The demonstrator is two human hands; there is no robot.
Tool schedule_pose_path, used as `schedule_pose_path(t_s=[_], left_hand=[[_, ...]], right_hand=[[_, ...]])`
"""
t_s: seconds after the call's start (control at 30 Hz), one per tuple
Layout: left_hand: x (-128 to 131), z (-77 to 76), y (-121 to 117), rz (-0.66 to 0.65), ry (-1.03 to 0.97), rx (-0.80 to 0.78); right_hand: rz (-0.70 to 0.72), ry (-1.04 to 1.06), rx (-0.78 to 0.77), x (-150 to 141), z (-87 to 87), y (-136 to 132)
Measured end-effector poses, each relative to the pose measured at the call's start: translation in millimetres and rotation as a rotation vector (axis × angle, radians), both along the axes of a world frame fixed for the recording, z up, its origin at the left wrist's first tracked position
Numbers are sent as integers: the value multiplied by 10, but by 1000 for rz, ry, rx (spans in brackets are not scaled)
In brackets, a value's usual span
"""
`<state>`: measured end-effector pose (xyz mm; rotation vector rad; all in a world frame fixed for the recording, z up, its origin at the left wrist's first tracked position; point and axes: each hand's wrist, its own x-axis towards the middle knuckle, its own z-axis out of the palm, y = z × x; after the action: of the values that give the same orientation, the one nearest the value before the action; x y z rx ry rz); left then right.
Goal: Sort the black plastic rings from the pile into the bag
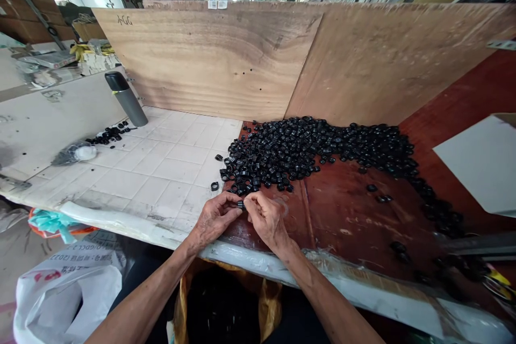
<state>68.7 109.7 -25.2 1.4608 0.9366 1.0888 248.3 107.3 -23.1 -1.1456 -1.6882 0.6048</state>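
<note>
My left hand and my right hand meet near the table's front edge, fingertips pinched together on one small black ring part. Just beyond them lies a large heap of the same black ring parts, spread across the red-brown table top and trailing off to the right. Two loose rings lie on the white tiled sheet to the left of the heap.
Plywood boards wall off the back of the table. A grey flask stands at the left, with a small cluster of black parts and a plastic bag near it. A white sheet lies right. An open sack hangs below the edge.
</note>
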Motion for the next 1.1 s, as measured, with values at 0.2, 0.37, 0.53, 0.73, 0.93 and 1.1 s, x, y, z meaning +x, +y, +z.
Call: schedule_pose_path(t_s=[0.2,0.37,0.53,0.73,0.93,1.1], left_hand=[[1,13,-12,38,-2,14],[5,26,-11,26,-19,4],[0,13,-2,54,-44,-44],[-1,40,-9,52,-74,-69],[-6,63,-34,63,-43,-50],[-18,188,-55,61,1,-71]], right_hand=[[56,-63,-3,27,-38,9],[34,-82,-29,12,-65,17],[47,-65,-31,22,48,-33],[94,-14,-18,31,99,-42],[61,-40,-100,16,4,-21],[89,-44,-47,6,25,-23]])
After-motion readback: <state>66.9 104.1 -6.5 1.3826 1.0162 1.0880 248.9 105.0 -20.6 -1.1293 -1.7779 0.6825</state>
